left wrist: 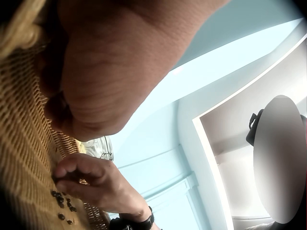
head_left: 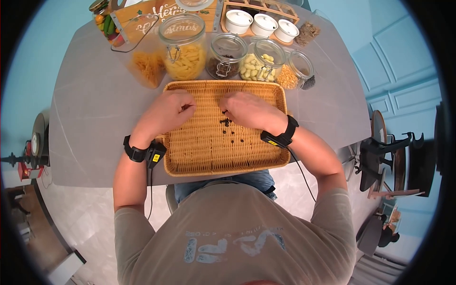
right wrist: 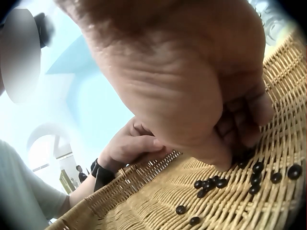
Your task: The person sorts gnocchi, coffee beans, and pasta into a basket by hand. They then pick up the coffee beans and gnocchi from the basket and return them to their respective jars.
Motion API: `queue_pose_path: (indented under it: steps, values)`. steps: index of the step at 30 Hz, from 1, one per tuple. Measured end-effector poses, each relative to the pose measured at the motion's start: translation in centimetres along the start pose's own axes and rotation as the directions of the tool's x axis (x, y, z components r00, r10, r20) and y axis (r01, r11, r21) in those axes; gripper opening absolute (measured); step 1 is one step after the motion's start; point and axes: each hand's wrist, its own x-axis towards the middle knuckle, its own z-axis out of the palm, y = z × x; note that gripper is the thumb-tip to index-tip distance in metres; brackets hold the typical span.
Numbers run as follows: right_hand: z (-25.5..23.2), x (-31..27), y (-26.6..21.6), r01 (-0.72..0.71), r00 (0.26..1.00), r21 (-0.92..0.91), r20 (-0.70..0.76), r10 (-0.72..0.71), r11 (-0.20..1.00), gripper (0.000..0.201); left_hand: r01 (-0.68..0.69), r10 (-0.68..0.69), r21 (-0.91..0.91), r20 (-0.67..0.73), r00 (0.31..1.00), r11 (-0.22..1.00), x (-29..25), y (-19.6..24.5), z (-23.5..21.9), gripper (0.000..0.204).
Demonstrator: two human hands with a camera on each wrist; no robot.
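Small black beans [head_left: 227,123] [right wrist: 209,184] lie scattered on the woven floor of a wicker basket [head_left: 204,161]. Over the basket's right half, my right hand [head_left: 247,110] bends down with curled fingers. In the right wrist view its thumb and fingertips close around dark beans [right wrist: 245,155] at the weave. At the basket's left side, my left hand [head_left: 168,110] is held low with its fingers curled in. Its palm side is mostly hidden, and no bean shows in it. A gap separates the two hands.
Behind the basket stand glass jars of pasta [head_left: 184,59], dark pieces [head_left: 223,66], pale yellow pieces [head_left: 254,69] and orange kernels [head_left: 287,77]. A bag of pasta [head_left: 147,66] is at left. White lidded pots [head_left: 239,21] stand farther back on the grey table [head_left: 95,109].
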Motion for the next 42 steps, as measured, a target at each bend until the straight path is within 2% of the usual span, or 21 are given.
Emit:
queue_pose_path:
  steps: [4, 7, 10, 13, 14, 16, 19, 22, 25, 26, 28, 29, 32, 36, 38, 41, 42]
  values:
    - [0.3, 0.2, 0.0, 0.024, 0.999, -0.071, 0.029, -0.022, 0.997, 0.011, 0.0, 0.0, 0.018, 0.015, 1.0, 1.0, -0.1, -0.3, 0.1, 0.014]
    - [0.4, -0.2, -0.3, 0.035, 0.999, -0.089, -0.028, -0.038, 0.995, 0.011, -0.01, 0.01, -0.011, -0.002, 1.0, 1.0, 0.0, 0.0, 0.1, 0.018]
    - [0.0, -0.7, -0.4, 0.033, 0.994, -0.022, -0.108, -0.035, 0.999, 0.012, -0.012, 0.012, -0.031, -0.007, 1.0, 0.999, 0.1, 0.2, 0.0, 0.02]
    - [-1.5, -1.5, -0.6, 0.057, 0.98, 0.232, -0.199, -0.011, 0.971, 0.012, 0.011, -0.01, -0.031, 0.008, 1.0, 0.999, 0.0, 0.1, -0.1, 0.018]
    - [-2.1, -1.7, -0.6, -0.011, 0.984, 0.411, -0.158, 0.083, 0.912, 0.012, 0.019, -0.019, -0.028, 0.014, 1.0, 0.999, 0.1, 0.1, -0.1, 0.017]
    - [-3.2, -2.2, -0.6, -0.146, 0.97, 0.709, -0.033, 0.239, 0.69, 0.011, 0.0, 0.0, -0.01, -0.001, 1.0, 1.0, 0.1, 0.5, -0.2, 0.016]
    - [-4.2, -3.0, -0.7, -0.167, 0.96, 0.933, 0.079, 0.27, 0.319, 0.016, -0.005, 0.005, -0.002, -0.004, 1.0, 1.0, 0.0, 0.6, -0.3, 0.015]
    - [-4.9, -3.4, -1.5, -0.152, 0.958, 0.935, 0.059, 0.282, 0.319, 0.012, -0.001, 0.001, -0.007, 0.006, 1.0, 1.0, 0.0, 0.6, -0.4, 0.014]
    - [-6.0, -3.2, -1.9, -0.088, 0.954, 0.887, -0.056, 0.295, 0.453, 0.013, 0.002, -0.002, -0.017, 0.003, 1.0, 1.0, 0.0, 0.5, -0.3, 0.014]
    - [-6.5, -2.9, -1.9, -0.044, 0.93, 0.808, -0.181, 0.319, 0.588, 0.013, 0.004, -0.004, -0.02, -0.001, 1.0, 1.0, -0.1, 0.4, -0.2, 0.013]
    - [-8.0, -1.8, -1.8, 0.004, 0.851, 0.582, -0.429, 0.304, 0.813, 0.014, 0.009, -0.009, -0.019, -0.001, 1.0, 1.0, -0.2, 0.5, -0.2, 0.013]
    - [-9.1, -1.1, -2.1, -0.042, 0.779, 0.387, -0.565, 0.273, 0.921, 0.015, 0.01, -0.01, -0.017, -0.002, 1.0, 1.0, -0.2, 0.5, -0.2, 0.013]
    - [-9.7, 1.8, 0.3, -0.05, 0.629, 0.112, -0.768, 0.118, 0.993, 0.017, -0.004, 0.004, 0.0, 0.002, 1.0, 1.0, -0.1, 0.5, -0.3, 0.013]
    - [-10.0, 3.1, 1.8, -0.031, 0.665, 0.185, -0.73, 0.159, 0.982, 0.018, -0.033, 0.032, -0.013, -0.021, 0.999, 0.999, -0.1, 0.3, -0.2, 0.012]
    - [-10.5, 2.0, 0.4, -0.02, 0.669, 0.253, -0.716, 0.201, 0.967, 0.019, -0.059, 0.058, -0.027, -0.031, 0.998, 0.998, -0.1, -0.4, 0.3, 0.013]
    - [-9.8, -0.5, -1.5, 0.076, 0.85, 0.198, -0.526, 0.041, 0.977, 0.016, -0.049, 0.049, -0.028, -0.023, 0.999, 0.998, -0.1, -0.2, 0.3, 0.013]
    - [-9.0, -1.1, -1.8, 0.082, 0.921, 0.134, -0.389, -0.024, 0.988, 0.013, -0.035, 0.034, -0.032, -0.015, 0.999, 0.999, -0.1, -0.1, 0.3, 0.012]
